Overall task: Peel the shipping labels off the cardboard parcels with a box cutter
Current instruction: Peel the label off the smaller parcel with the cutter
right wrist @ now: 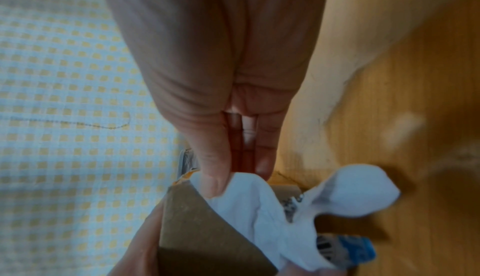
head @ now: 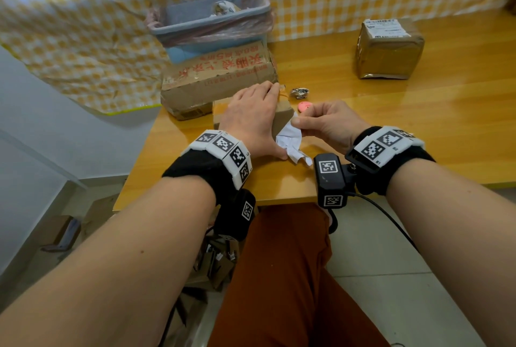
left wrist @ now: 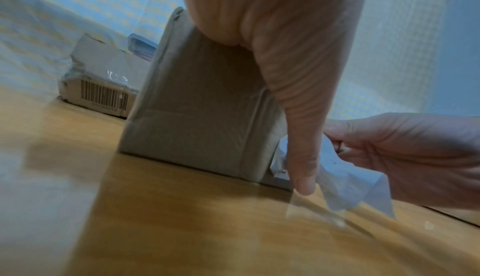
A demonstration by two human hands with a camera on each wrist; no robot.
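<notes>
A small brown cardboard parcel (head: 282, 119) (left wrist: 202, 105) (right wrist: 197, 229) stands near the table's front edge. My left hand (head: 259, 123) lies flat on its top, and the thumb (left wrist: 301, 146) points straight down beside the near corner. A crumpled white shipping label (head: 289, 141) (left wrist: 345, 179) (right wrist: 259, 204) hangs off that corner, mostly lifted. My right hand (head: 301, 122) (left wrist: 415, 157) pinches the label's upper edge between thumb (right wrist: 213, 177) and forefinger. A small pink round object (head: 304, 106), perhaps the cutter, lies on the table behind my right hand; neither hand holds it.
A crumpled paper ball (head: 299, 92) lies behind the parcel. A larger printed carton (head: 217, 78) at the back carries a blue bin (head: 209, 22) with paper scraps. A taped parcel (head: 388, 53) with its label (head: 385, 28) stands far right. The wooden table (head: 418, 123) ends just before my wrists.
</notes>
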